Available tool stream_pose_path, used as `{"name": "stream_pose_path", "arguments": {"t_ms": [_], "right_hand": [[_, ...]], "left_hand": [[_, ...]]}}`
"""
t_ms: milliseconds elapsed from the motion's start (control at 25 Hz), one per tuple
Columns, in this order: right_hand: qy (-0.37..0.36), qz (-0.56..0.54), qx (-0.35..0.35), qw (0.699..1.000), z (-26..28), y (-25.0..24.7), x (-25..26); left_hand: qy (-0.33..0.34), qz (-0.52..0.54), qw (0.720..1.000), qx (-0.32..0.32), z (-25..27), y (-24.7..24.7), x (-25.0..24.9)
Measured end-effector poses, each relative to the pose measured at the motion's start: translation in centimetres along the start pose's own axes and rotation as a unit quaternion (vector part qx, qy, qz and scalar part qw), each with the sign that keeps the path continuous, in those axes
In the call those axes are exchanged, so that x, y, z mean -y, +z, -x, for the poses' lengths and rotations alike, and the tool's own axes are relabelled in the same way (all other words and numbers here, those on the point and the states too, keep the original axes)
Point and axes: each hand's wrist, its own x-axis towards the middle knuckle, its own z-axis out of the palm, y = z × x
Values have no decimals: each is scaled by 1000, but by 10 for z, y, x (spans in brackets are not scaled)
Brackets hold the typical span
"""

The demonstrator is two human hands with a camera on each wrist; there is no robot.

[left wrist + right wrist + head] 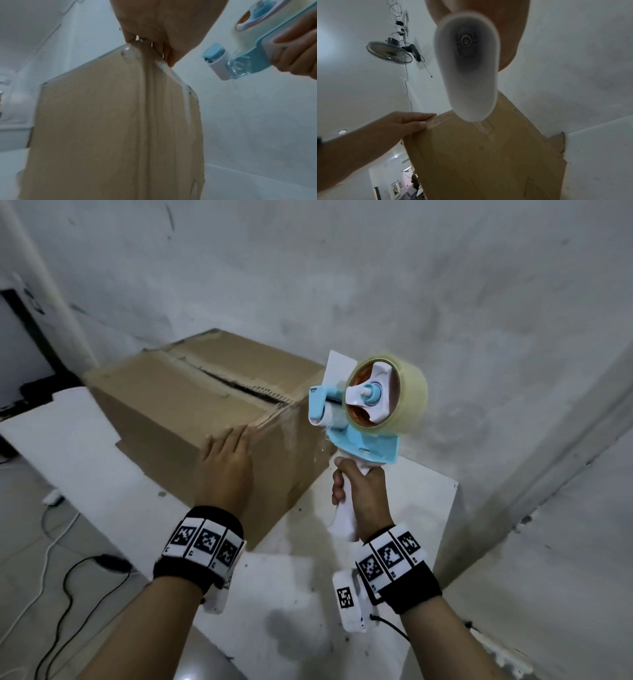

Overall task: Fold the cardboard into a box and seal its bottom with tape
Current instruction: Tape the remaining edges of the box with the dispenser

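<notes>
The cardboard box (205, 419), standing on the white table (394, 542), is steadied at its near top edge by the flat-fingered left hand (224, 463), while the tape dispenser (366, 405) is gripped by its handle in the right hand (359, 491), raised just right of the box, presumably for taping the open seam (239, 386).

A white table (404, 542) with a scuffed, speckled top stands pushed into the corner of the room. The cardboard box (191, 419) sits directly on it, its flaps folded shut on top and a dark gap along their seam. Bare tabletop shows below and to the right of the grip on the tape dispenser handle, with the box to its left.
</notes>
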Motion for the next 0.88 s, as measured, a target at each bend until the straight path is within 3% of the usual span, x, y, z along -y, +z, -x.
{"name": "stream_pose_path", "arguments": {"t_ms": [80,160,240,360,440,520,600,680,800,880], "right_hand": [[13,-2,12,1000,14,7,-4],[23,2,18,1000,25,14,-10],[25,16,24,999,37,24,-17],[35,17,33,999,53,37,-24],[26,26,33,999,63,47,-27],[14,34,25,999,71,58,-30],[12,27,11,999,78,75,-35],[1,20,2,1000,85,96,-39],[-13,1,7,1000,100,139,-42],[-13,-17,21,1000,112,171,-46]], "left_hand": [[1,117,992,-55,21,-2,26],[20,246,964,-95,26,-1,39],[56,264,958,-101,25,0,44],[126,242,960,-58,17,-5,58],[189,255,948,-5,10,-16,73],[209,290,933,32,2,-24,82],[163,356,919,51,1,-34,79],[43,466,880,84,7,-49,76],[-163,631,750,115,18,-86,91],[-255,665,679,179,20,-111,116]]}}
